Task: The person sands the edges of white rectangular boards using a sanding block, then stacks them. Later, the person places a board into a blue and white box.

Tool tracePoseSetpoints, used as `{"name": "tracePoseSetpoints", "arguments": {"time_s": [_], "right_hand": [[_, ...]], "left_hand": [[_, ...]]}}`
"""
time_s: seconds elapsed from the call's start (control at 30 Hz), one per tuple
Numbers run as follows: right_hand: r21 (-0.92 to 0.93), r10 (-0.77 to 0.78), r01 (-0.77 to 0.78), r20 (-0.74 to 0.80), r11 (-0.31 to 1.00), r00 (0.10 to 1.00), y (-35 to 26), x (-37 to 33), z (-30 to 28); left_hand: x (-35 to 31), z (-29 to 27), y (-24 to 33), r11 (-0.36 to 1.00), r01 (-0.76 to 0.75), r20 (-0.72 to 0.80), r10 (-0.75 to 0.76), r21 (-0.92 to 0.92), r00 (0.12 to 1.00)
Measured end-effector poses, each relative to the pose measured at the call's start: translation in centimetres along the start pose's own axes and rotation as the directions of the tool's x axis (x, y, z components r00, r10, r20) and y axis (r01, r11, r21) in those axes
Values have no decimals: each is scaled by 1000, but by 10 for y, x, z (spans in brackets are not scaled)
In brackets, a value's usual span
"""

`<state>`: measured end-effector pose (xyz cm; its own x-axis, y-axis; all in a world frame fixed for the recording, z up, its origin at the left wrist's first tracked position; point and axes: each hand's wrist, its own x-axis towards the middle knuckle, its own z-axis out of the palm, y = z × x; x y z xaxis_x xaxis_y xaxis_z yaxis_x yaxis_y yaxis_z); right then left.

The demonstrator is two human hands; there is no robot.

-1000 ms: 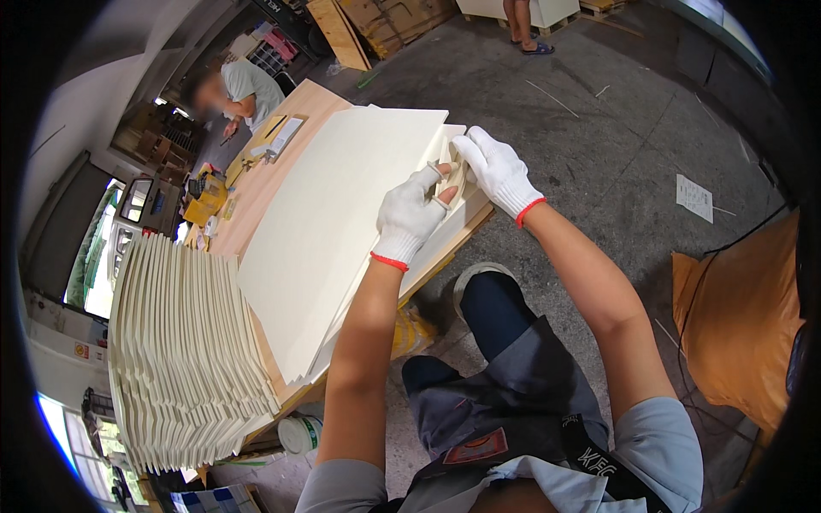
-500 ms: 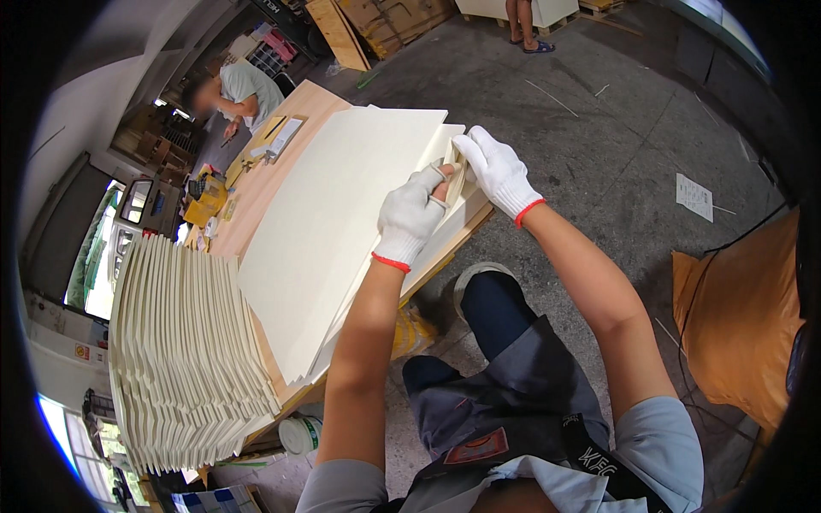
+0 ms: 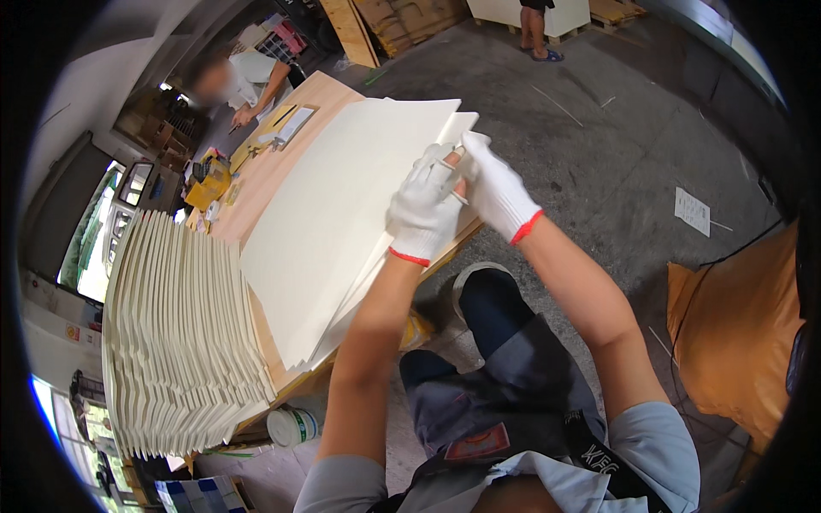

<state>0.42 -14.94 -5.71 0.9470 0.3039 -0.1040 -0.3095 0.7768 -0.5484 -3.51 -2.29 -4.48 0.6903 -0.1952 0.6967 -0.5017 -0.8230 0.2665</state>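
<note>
Large cream-white sheets (image 3: pixel 342 214), looking like board or thick card, lie stacked on the wooden table in front of me. At their right edge my hands meet, both in white knitted gloves with red cuffs. My left hand (image 3: pixel 425 203) is closed at this edge, bare fingertips poking out of the glove. My right hand (image 3: pixel 500 190) is curled against it from the right, fingers closed around the edge beside the left fingertips. The gloves hide most of what is between the fingers, and motion blurs them a little.
A tall fanned stack of cream folded pieces (image 3: pixel 175 342) stands at the table's left end. Beyond lie a clipboard (image 3: pixel 295 126) and a yellow bin (image 3: pixel 208 184). Another person (image 3: pixel 256 81) works at the far side. A white bucket (image 3: pixel 292 426) is below; an orange-covered bulk (image 3: pixel 731 329) is right.
My hands have come closer together, the left moving right and slightly up to the right hand. The strip-like edges seen between them are now mostly covered. The person across has raised an arm.
</note>
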Motion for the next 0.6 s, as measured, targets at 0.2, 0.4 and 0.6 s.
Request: {"name": "tracePoseSetpoints", "arguments": {"time_s": [0.2,0.4,0.6], "right_hand": [[-102,386,-375,136,921,912,94,-48,53],[-172,401,-371,191,913,896,108,-64,75],[-410,407,-322,137,853,903,6,-119,32]], "left_hand": [[-144,-65,-2,899,72,-252,-197,-432,947],[-225,-122,7,65,539,268,-814,-840,516],[-257,-165,31,-738,-233,406,-573,-634,712]]}}
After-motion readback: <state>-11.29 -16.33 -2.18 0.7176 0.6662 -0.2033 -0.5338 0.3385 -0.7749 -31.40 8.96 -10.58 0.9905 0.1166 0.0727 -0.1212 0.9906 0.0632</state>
